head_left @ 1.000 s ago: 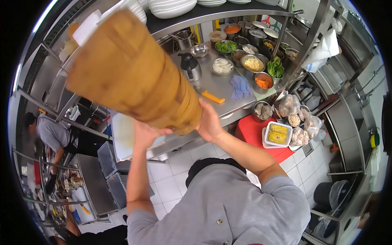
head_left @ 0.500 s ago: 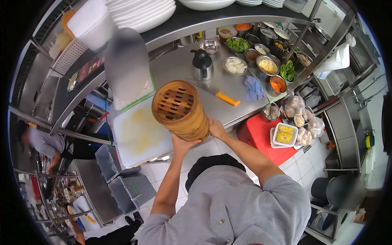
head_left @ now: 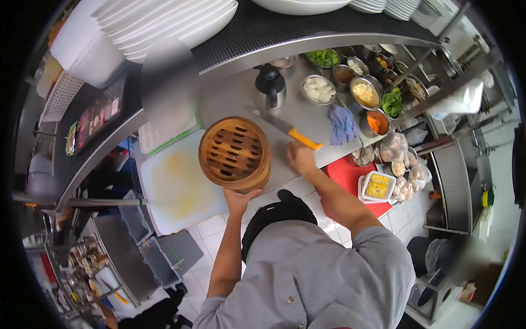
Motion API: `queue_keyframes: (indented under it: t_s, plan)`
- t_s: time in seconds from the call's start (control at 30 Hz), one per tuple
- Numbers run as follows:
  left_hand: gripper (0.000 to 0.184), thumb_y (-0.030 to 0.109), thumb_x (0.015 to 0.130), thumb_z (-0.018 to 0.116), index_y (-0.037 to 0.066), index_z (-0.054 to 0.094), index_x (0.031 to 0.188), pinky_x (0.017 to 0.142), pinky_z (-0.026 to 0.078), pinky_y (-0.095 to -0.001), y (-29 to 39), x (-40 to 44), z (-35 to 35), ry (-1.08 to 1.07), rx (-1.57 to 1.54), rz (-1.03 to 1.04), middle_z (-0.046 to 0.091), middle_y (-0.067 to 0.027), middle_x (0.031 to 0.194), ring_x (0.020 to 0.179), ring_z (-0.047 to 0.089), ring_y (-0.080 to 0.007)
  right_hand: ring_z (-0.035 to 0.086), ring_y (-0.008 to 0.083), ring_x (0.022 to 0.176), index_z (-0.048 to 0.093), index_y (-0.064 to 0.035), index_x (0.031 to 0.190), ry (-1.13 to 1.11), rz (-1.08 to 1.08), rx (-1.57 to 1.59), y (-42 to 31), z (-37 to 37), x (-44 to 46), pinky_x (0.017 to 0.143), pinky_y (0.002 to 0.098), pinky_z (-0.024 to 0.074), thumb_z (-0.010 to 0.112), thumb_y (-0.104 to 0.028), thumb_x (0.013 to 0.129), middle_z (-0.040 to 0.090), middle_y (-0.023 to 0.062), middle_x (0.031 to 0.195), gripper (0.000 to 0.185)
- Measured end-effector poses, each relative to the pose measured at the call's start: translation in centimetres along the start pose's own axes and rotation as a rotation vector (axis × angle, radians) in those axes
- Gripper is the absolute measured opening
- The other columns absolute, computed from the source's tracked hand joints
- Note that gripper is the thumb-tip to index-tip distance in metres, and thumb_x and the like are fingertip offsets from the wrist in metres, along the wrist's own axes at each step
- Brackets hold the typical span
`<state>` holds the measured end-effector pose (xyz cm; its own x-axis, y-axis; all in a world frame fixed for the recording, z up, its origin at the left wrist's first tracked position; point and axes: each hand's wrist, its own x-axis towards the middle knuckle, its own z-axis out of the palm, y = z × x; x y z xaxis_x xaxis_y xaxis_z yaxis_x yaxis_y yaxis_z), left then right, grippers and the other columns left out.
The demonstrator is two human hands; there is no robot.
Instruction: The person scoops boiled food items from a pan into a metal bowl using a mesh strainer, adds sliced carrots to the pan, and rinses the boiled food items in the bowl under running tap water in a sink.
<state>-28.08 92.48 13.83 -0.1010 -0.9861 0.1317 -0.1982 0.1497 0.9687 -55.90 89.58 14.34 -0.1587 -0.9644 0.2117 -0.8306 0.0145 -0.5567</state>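
My left hand (head_left: 239,200) is closed against the lower near side of a tall round bamboo steamer (head_left: 261,174) with a slatted top. The steamer stands over the right edge of a stained white cutting board (head_left: 161,192); whether it rests there or is held up I cannot tell. My right hand (head_left: 301,158) is off the steamer, low over the steel counter, just below the orange handle of a knife (head_left: 304,140). Its fingers are bent and partly hidden; contact with the handle is unclear. The knife's blade points left, toward a steel thermos jug (head_left: 270,88).
Right of the knife lie a bluish cloth (head_left: 343,125) and a bowl of white pieces (head_left: 318,89). Several ingredient bowls fill the back right. A red stand (head_left: 345,174) bears a tub of yellow food (head_left: 378,186). Stacked white plates (head_left: 175,24) sit on the shelf above.
My right hand has let go of the steamer and moved right, toward the knife handle. The left hand stays on the steamer, whose slatted top now faces the camera more directly. The view has shifted.
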Motion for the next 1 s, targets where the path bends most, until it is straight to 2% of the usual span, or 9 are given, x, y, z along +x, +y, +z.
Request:
queue_keyframes:
  t_s: [0.23,0.37,0.5,0.57,0.63,0.8,0.9,0.93,1.0]
  plan:
    - [0.076,0.02,0.067,0.091,0.002,0.047,0.127,0.097,0.047,-0.0398,-2.7,-2.1,-0.2,0.196,0.197,-0.088,0.058,-0.0158,0.125,0.113,0.058,-0.0301,0.06,0.0384,0.099,0.056,-0.0045,0.121,-0.005,-0.17,-0.234,7.7,0.0,3.2,0.087,0.0484,0.0477,0.068,-0.026,0.083,0.063,0.0182,0.104,0.045]
    - [0.074,0.029,0.081,0.08,0.004,0.042,0.14,0.097,0.048,-0.0422,1.4,-3.4,-0.7,0.233,0.309,-0.107,0.052,-0.0201,0.132,0.12,0.053,-0.0389,0.063,0.044,0.098,0.048,-0.0036,0.128,-0.526,-0.047,-0.044,8.6,-2.5,3.4,0.084,0.0494,0.0513,0.068,-0.032,0.085,0.065,0.0255,0.106,0.056]
    - [0.064,0.025,0.087,0.074,0.006,0.044,0.139,0.086,0.054,-0.0368,3.8,-7.6,-3.0,0.366,0.435,-0.078,0.052,-0.0158,0.132,0.113,0.059,-0.0306,0.066,0.0235,0.088,0.055,0.0002,0.115,-1.159,0.001,-0.22,10.7,-8.1,0.6,0.074,0.0371,0.0525,0.072,-0.02,0.074,0.065,0.0122,0.089,0.049]
    - [0.057,0.023,0.088,0.073,0.006,0.047,0.136,0.083,0.054,-0.036,3.8,-11.2,-4.9,0.467,0.472,-0.027,0.054,-0.0155,0.129,0.107,0.061,-0.0297,0.063,0.0223,0.078,0.053,0.0006,0.112,-1.299,0.09,0.311,10.4,-11.7,-2.6,0.068,0.035,0.0516,0.074,-0.009,0.069,0.059,0.0071,0.085,0.049]
    - [0.049,0.021,0.089,0.072,0.005,0.051,0.13,0.082,0.055,-0.0368,0.7,-15.9,-7.3,0.574,0.451,-0.299,0.055,-0.0171,0.126,0.102,0.062,-0.0308,0.062,0.0194,0.081,0.058,-0.0053,0.105,-1.462,0.605,0.232,12.2,-14.1,-4.8,0.07,0.0346,0.0516,0.074,-0.008,0.071,0.06,0.0051,0.087,0.038]
    - [0.055,0.043,0.089,0.065,-0.001,0.058,0.122,0.093,0.049,-0.045,-12.6,-35.2,-15.5,0.568,0.572,-0.886,0.059,-0.024,0.122,0.107,0.06,-0.0391,0.059,0.0115,0.07,0.057,-0.0049,0.113,-1.636,0.527,0.049,13.8,-17.2,-8.2,0.059,0.0259,0.048,0.068,-0.003,0.078,0.06,0.002,0.083,0.037]
    - [0.07,0.057,0.086,0.06,-0.006,0.064,0.117,0.101,0.046,-0.0432,-22.8,-47.5,-19.8,0.141,0.471,-1.511,0.059,-0.0279,0.127,0.12,0.056,-0.0405,0.057,0.009,0.068,0.059,-0.0052,0.111,-1.742,0.362,0.173,1.5,-13.3,-9.2,0.057,0.0247,0.0457,0.068,-0.006,0.08,0.06,0.0005,0.082,0.033]
    - [0.07,0.056,0.085,0.06,-0.007,0.064,0.115,0.1,0.047,-0.0425,-20.0,-48.2,-21.6,0.172,0.215,-1.654,0.058,-0.0287,0.127,0.12,0.057,-0.0398,0.054,0.0081,0.066,0.058,-0.0045,0.109,-1.661,0.136,-0.149,-1.1,-10.3,-9.9,0.055,0.024,0.0435,0.065,-0.007,0.081,0.058,-0.0007,0.079,0.028]
    - [0.069,0.056,0.085,0.061,-0.007,0.064,0.114,0.099,0.048,-0.0426,-20.8,-50.4,-23.8,0.16,0.274,-1.565,0.06,-0.0284,0.125,0.117,0.058,-0.04,0.051,0.0078,0.061,0.056,-0.0059,0.105,-1.679,0.17,0.24,-16.7,-5.0,-11.4,0.054,0.0244,0.0425,0.063,-0.009,0.085,0.055,-0.0022,0.074,0.022]
